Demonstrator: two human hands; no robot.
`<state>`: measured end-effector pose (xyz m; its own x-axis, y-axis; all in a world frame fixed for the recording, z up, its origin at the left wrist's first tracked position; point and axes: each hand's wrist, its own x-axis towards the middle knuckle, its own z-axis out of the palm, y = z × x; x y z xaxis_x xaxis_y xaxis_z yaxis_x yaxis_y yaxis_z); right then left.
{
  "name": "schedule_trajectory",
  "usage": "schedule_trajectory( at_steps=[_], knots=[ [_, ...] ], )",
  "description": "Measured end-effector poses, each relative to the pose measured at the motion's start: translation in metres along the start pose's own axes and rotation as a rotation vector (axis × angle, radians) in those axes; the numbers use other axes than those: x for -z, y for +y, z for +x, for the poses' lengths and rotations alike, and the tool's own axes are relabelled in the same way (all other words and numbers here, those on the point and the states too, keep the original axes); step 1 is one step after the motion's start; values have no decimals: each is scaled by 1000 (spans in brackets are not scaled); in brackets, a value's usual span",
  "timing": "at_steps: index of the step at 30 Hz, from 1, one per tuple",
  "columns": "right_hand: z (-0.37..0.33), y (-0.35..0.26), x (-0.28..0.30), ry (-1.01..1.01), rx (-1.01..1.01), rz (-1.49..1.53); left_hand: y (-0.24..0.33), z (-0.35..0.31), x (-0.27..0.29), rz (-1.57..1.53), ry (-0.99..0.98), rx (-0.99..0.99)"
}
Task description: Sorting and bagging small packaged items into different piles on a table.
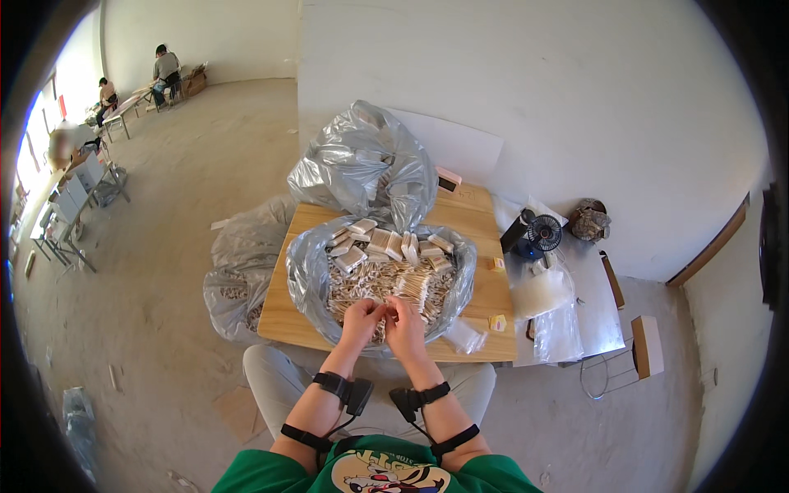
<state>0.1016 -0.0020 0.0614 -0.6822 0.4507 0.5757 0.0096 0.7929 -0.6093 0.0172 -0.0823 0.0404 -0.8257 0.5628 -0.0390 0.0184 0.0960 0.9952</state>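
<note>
An open grey plastic bag [306, 300] on the wooden table holds a heap of loose cotton swabs [362, 283]. Packed bundles of swabs [380, 241] lie along the heap's far side. Over the near edge of the heap, my left hand [360, 319] and my right hand [403, 320] meet with fingertips pinched together. Whatever is between the fingers is too small and covered to make out. Just right of my hands, a row of swabs [412, 286] lies lined up on the heap.
Behind the open bag stands a bulging grey bag [362, 164]. More filled bags [246, 263] rest left of the wooden table [486, 238]. Small yellow-and-white boxes [497, 323] and clear plastic sleeves [466, 336] lie at right. A side table carries a fan [543, 233]. People sit working far left.
</note>
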Motion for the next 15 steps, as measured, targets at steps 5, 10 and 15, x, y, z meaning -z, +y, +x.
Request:
schedule_trajectory(
  at_steps=[5, 10, 15],
  knots=[
    [-1, 6, 1, -95, -146, 99, -2, -1, 3, 90, -3, -83],
    [1, 13, -1, -124, -131, 30, 0, 0, 4, 186, -24, -112],
    [1, 11, 1, -141, -257, 94, -16, 5, 5, 303, -74, -298]
  ],
)
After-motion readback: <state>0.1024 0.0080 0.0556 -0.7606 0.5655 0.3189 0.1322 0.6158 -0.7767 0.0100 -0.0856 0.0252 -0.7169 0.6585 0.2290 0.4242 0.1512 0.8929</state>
